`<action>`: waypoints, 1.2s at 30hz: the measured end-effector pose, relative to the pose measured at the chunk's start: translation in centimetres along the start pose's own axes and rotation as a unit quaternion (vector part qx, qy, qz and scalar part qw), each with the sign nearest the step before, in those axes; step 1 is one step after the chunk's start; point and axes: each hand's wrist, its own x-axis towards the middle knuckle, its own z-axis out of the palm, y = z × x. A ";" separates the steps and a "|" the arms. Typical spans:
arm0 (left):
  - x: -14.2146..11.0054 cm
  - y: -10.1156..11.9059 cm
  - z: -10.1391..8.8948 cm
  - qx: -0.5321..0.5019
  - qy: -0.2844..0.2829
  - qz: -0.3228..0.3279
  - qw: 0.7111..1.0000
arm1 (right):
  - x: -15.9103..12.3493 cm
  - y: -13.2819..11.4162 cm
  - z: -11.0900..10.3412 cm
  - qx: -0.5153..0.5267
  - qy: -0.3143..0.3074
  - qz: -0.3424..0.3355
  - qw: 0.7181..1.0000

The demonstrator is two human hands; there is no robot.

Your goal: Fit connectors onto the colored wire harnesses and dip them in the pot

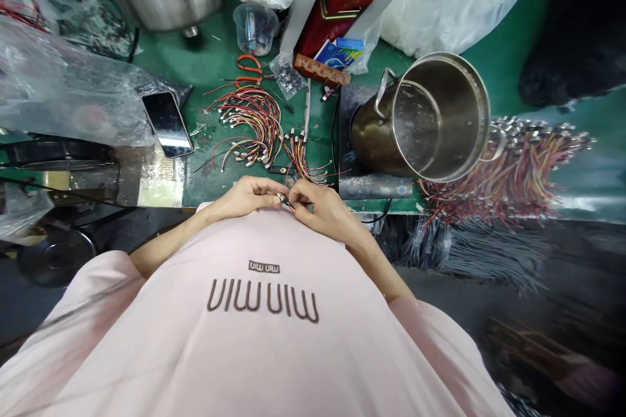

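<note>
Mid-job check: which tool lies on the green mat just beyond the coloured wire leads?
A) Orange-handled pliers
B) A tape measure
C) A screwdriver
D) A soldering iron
A: the orange-handled pliers lie on the green mat just beyond the coloured wire leads, near the clear plastic cup.

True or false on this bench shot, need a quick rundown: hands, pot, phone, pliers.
The left hand and right hand pinch one small wired connector between them. True.
The stainless steel pot has its lid on. False: it is open, its inside showing.
The smartphone lies right of the pot. False: it lies left of the pot, against plastic sheeting.
Orange-handled pliers lie on the green mat beyond the coloured wires. True.
</note>
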 end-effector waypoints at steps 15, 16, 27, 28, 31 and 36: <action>0.0 0.6 0.3 -0.001 0.048 0.020 0.999 | -1.0 -0.2 -0.1 -0.086 0.066 -0.050 0.993; 0.0 0.6 0.4 -0.001 0.048 0.022 0.999 | -1.0 -0.2 -0.1 -0.096 0.070 -0.047 0.992; -0.1 0.6 0.5 0.001 0.059 0.025 0.998 | -0.7 0.5 0.7 -0.140 0.095 -0.053 0.984; 0.0 0.6 0.5 -0.001 0.060 0.025 0.998 | -0.7 0.5 0.7 -0.145 0.101 -0.055 0.983; 0.0 0.5 0.5 -0.012 0.066 0.022 0.998 | -0.5 0.6 1.0 -0.167 0.122 -0.062 0.976; 0.2 0.4 0.6 -0.027 0.076 0.013 0.997 | -0.1 0.8 1.5 -0.198 0.133 -0.071 0.969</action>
